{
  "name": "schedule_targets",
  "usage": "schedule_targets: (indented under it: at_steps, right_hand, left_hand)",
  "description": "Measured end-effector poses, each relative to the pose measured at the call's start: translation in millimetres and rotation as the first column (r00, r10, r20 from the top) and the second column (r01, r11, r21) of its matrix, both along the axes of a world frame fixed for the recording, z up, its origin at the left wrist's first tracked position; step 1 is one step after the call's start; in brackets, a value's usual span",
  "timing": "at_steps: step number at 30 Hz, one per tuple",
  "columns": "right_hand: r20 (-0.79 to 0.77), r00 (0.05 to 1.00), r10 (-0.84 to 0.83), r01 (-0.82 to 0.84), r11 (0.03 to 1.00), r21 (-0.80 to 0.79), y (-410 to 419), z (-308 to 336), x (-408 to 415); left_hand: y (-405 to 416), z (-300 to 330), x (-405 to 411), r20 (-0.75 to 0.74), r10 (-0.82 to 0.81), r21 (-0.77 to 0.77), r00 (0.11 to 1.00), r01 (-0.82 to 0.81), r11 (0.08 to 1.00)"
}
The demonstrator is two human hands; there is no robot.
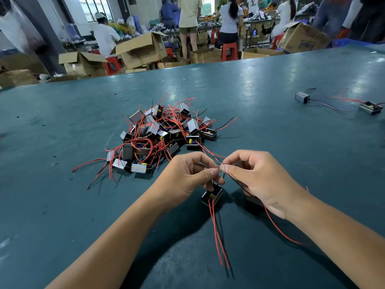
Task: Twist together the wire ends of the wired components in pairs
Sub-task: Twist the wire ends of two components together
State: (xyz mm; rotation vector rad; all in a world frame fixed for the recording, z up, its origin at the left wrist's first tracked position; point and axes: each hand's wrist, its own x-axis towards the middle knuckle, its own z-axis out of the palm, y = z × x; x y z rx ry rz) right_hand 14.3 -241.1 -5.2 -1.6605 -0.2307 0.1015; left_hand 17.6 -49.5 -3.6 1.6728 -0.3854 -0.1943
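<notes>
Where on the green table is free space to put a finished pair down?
Bare table lies left of the left hand, and between the pile and the two components far right. Around the pile, stray wires crowd it.

bright overhead light | glare on table | edges warped, background soft

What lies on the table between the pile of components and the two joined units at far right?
In the head view, only bare green table lies between the pile of wired components and the joined pair at far right.
</notes>
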Motion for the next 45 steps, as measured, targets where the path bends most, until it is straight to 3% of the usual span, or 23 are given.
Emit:
schedule_targets:
  at_steps: [9,14,25,38,41,45]
  right_hand:
    - [0.071,0.996,-0.053,0.056,0.997,-0.045,0,-7,2]
    - [0.081,0.995,-0.05,0.054,0.997,-0.054,1,-6,1]
    - [0.09,0.992,-0.091,0.094,0.995,-0.032,7,-6,1]
    - [0.138,0.99,-0.006,0.016,0.997,-0.069,11,-4,-2]
    - [0.185,0.983,0.0,0.021,0.994,-0.111,10,-4,-2]
    - [0.26,0.965,0.036,0.016,0.981,-0.196,9,-3,-3]
  left_hand:
    - [-2,1,-1,0.019,0.014,0.04,1.0,-0.015,0.999]
    - [-2,0,-1,-0.033,0.015,-0.023,0.999,-0.015,1.0]
    - [-2,-3,0,-0.004,-0.004,-0.031,1.0,0.004,1.0]
    - [-1,3,-4,0.033,-0.039,0.066,0.999,0.036,0.997]
    - [2,9,-5,0.201,0.034,0.229,0.979,-0.081,0.97]
    - [7,12,-6,0.404,-0.01,0.391,0.915,-0.162,0.906]
